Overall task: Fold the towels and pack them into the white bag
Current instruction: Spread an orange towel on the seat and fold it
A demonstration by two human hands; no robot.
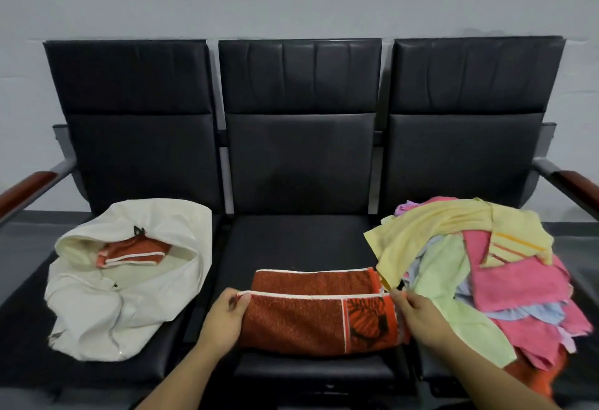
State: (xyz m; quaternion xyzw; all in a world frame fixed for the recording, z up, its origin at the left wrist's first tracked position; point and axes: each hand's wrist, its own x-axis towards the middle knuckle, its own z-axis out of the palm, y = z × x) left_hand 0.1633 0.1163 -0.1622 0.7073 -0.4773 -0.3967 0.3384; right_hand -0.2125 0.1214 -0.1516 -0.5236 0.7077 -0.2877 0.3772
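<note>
An orange towel [311,315] with white trim lies on the middle seat, its near half folded up over the far half. My left hand [223,319] pinches the folded edge at its left corner. My right hand [418,315] pinches the same edge at its right corner. The white bag [107,306] lies open on the left seat, with a folded orange towel [133,252] showing inside its mouth. A loose pile of towels [486,267] in yellow, pink, green and blue covers the right seat.
Three joined black seats [301,241] with tall backrests stand against a grey wall. Wooden armrests [22,190] stick out at the far left and far right. The pile's yellow towel overlaps the orange towel's right end.
</note>
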